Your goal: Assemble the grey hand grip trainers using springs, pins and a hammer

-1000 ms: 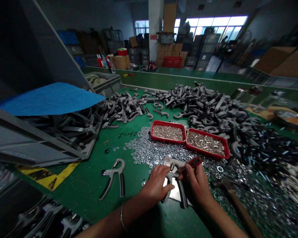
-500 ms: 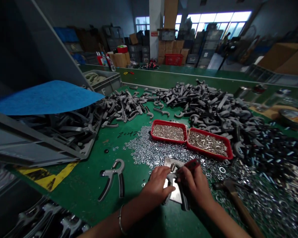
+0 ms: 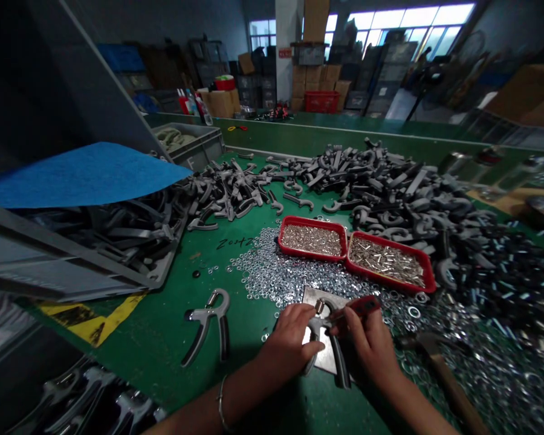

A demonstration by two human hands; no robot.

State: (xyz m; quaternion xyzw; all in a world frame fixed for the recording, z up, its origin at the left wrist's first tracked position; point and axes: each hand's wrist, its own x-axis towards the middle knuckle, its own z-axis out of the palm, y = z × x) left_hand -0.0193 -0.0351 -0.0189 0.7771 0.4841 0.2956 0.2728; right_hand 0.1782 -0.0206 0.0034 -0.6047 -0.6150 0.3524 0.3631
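Observation:
A grey and black spring hand grip [image 3: 341,365] lies over a flat metal plate [image 3: 312,295], its coil spring at the top. My left hand [image 3: 292,338] is closed around its left handle and holds it against the plate. In my right hand [image 3: 369,338] is a red-handled tool [image 3: 368,306], pointed left at the joint of the hand grip. The tool's tip is hidden by fingers and too small to make out. To the left, a second hand grip [image 3: 223,332] lies by itself on the green table.
Two red trays [image 3: 312,257] of small metal pins stand beyond the plate, amid scattered washers [image 3: 265,272]. Grey handle parts [image 3: 381,181] are heaped behind. A hammer [image 3: 448,374] lies at right. A grey crate [image 3: 86,269] of parts stands at left.
The view has shifted slightly, so the trays and hands appear a little further right. My right hand has turned a little with the red-handled tool; my left still holds the hand grip.

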